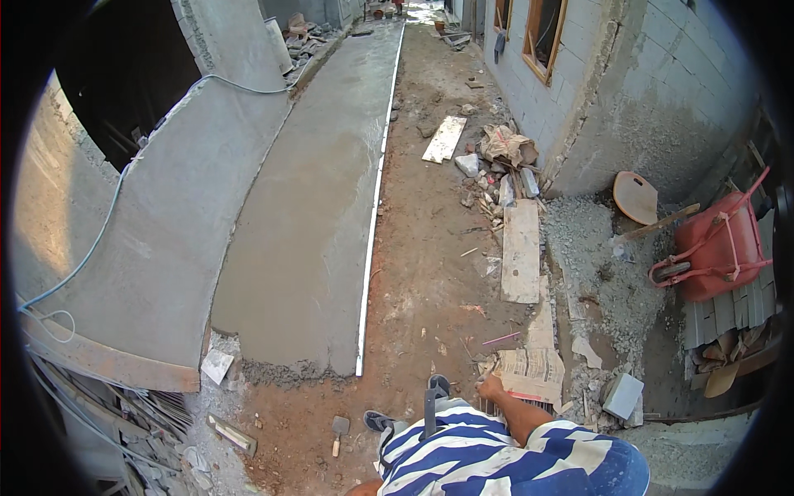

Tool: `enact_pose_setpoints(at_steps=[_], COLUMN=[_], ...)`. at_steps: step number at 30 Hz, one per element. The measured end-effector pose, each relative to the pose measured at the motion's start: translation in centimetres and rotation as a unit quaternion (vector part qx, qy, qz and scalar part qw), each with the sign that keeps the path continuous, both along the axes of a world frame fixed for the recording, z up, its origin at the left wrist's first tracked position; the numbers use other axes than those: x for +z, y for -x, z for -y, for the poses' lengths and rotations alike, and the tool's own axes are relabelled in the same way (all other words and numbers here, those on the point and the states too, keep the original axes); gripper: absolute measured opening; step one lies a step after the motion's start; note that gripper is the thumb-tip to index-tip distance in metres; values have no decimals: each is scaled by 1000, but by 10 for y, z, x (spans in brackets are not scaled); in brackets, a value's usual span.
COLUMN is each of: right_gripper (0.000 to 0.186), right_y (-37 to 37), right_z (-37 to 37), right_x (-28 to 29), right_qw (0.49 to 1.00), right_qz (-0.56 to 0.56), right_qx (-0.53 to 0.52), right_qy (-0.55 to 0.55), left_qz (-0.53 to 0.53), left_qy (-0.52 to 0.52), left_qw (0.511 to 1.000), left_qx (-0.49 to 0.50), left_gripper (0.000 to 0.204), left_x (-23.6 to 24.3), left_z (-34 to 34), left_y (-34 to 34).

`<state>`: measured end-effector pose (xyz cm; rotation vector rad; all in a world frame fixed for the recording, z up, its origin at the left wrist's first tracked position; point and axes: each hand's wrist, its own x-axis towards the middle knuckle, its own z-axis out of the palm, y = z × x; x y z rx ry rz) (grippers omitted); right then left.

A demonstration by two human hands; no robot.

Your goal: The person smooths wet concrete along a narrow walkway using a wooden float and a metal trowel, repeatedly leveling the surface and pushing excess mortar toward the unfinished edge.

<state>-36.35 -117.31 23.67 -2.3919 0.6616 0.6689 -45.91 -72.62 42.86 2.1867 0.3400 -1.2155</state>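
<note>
My right hand reaches down beside my right foot, its fingers curled at the left edge of a flattened brown paper sack. A ribbed, slatted thing shows partly from under the sack by my forearm. Of my left arm only a bit of skin shows at the lower edge; that hand is out of the picture. A trowel with a wooden handle lies on the soil left of my sandalled feet. In front of me, a wet concrete strip runs away, bordered on its right by a white straight edging.
Left of the strip, a grey concrete ramp carries a pale blue hose. To the right lie a board, rubble, a grey block and a tipped red wheelbarrow. A block wall stands beyond.
</note>
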Motion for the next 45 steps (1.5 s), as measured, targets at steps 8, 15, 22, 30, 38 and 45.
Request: enact_pose_setpoints(at_steps=[8, 15, 22, 30, 38, 45], right_gripper=[40, 31, 32, 32, 30, 36], right_y=[-24, -69, -16, 78, 59, 36], right_z=[11, -56, -141, -304, -328, -402], right_x=[-5, 14, 7, 39, 44, -10], right_qw=[992, 993, 994, 996, 987, 954], right_qz=[-55, 71, 62, 70, 55, -87], right_qx=[102, 95, 88, 20, 145, 285], right_qy=[43, -9, 31, 55, 41, 33], left_qz=[-91, -158, -148, -27, 183, 196], left_qy=[-12, -27, 2, -77, -57, -9], left_qw=[996, 987, 989, 994, 949, 919], left_qx=[10, 14, 1, -67, 251, 342], left_gripper=[45, 45, 43, 35, 38, 39], left_x=[38, 75, 51, -20, 23, -18], left_z=[3, -23, -117, -263, -300, -276], left_y=[58, 72, 136, 208, 107, 128])
